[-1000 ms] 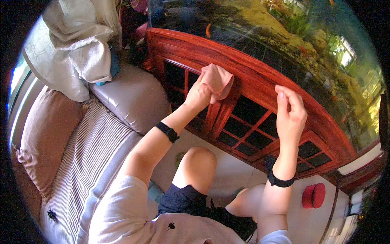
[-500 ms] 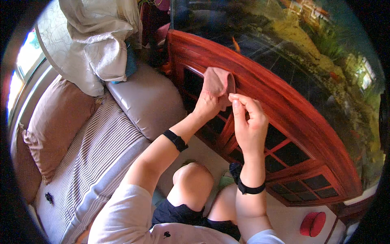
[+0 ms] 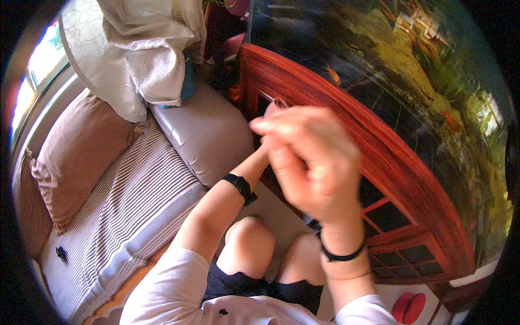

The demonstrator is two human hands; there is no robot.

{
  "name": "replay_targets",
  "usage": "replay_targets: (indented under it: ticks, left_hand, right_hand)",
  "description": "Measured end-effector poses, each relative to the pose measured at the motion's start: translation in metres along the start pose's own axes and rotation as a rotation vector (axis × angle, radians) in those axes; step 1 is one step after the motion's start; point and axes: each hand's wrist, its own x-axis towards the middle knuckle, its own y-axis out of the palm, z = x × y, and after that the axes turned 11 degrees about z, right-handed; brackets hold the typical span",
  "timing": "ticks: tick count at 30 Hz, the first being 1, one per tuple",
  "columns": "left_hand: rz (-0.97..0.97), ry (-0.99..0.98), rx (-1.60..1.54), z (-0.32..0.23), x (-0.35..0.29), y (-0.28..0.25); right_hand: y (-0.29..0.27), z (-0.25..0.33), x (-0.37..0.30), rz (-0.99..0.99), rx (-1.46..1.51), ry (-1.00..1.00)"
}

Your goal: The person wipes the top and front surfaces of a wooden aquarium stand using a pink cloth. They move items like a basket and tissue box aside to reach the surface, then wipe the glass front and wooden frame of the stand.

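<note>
Wiping step: both hands meet at the red wooden cabinet frame (image 3: 379, 146). Right hand (image 3: 311, 162) blurred, fingers loosely curled; its grasp, and the left hand's (image 3: 265, 142), cannot be told. Next move likely needs a firm grip on the cloth.

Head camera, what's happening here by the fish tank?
A person crouches in front of a red wooden cabinet that carries a fish tank. The right hand is raised close to the camera and blurred, covering most of the left hand, so any hold is unclear. A striped couch with cushions lies to the left.
</note>
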Motion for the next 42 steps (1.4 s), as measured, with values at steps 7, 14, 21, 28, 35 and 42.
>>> replay_targets:
  ticks: [7,14,21,28,35,42]
  left_hand:
    - [-0.061,-0.18,-0.337,-0.003,-0.01,0.043]
    - [-0.469,-0.198,-0.191,0.1,0.03,0.07]
    - [-0.562,-0.277,-0.148,0.12,0.013,0.078]
    - [-0.264,-0.234,0.158,0.074,-0.025,0.077]
    - [-0.273,0.097,0.323,-0.009,-0.031,0.079]
    - [0.083,-0.053,0.053,0.03,-0.073,0.118]
  right_hand:
    - [0.093,-0.024,-0.062,0.116,0.195,0.188]
    - [0.109,-0.043,-0.101,0.186,0.299,0.32]
    - [0.102,-0.063,-0.109,0.178,0.309,0.393]
    - [0.115,-0.065,-0.108,0.163,0.379,0.395]
    - [0.112,-0.058,-0.113,0.147,0.393,0.364]
    - [0.102,-0.066,-0.119,0.151,0.343,0.386]
